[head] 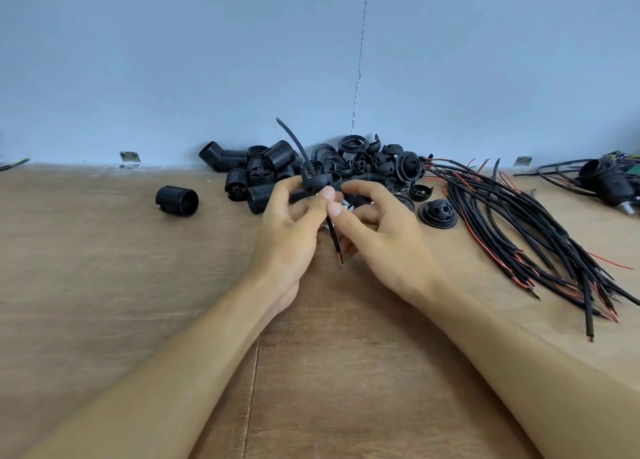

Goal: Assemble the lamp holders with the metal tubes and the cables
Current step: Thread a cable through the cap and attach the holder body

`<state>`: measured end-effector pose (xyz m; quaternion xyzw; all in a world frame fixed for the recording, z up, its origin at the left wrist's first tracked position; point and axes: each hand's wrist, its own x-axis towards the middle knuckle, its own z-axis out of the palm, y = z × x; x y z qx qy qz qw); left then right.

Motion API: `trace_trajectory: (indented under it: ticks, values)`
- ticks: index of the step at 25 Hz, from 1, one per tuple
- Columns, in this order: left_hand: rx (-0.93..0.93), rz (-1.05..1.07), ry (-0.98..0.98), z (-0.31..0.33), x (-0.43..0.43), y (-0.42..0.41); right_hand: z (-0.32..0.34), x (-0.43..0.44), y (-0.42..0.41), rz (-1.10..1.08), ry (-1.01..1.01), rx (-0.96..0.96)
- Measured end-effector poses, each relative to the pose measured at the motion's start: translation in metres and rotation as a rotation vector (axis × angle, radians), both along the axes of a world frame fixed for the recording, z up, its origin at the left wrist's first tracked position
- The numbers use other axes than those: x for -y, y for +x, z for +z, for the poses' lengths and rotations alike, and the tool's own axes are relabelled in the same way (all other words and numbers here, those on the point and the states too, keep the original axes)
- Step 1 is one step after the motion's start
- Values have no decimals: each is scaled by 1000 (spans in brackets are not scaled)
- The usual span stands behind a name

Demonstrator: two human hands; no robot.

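Above the table's [104, 268] middle, the left hand [287, 230] pinches a black cap [313, 181] with a cable [294, 138] threaded through it. The right hand [377, 230] pinches that cable just under the cap. Holders [259, 171] are heaped at the back edge and spare cables [519, 230] fan toward the right edge. Moulded marks on one holder are too small to read.

Surface: wooden tabletop [104, 285], pale brown, seam running to the near edge.
Landmark: heap of black lamp holder parts [363, 162], at the far edge.
Left of heap: single threaded shell [177, 200], on its side, apart.
Right of heap: domed cap [437, 213] just beside; bundle of cables [519, 230] fanned out beyond.
Far right of heap: wired holders [602, 181], tangled.
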<state>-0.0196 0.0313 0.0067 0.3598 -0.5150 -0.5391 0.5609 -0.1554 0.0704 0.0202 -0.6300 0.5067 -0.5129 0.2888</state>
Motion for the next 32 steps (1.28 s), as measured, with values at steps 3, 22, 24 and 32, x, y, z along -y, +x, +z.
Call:
trace_trajectory:
  ticks: [3,22,24,32]
  values:
    - [-15,61,-36,4,3,4,3,2,-3,65,5,10]
    - [-328,-158,239,12,-3,5,1,14,-32,-572,-148,-889]
    - [-335,-238,240,11,-6,2,1,11,-20,-491,-249,-879]
    - [-377,-141,273,15,0,10,7,11,-34,-606,-222,-755]
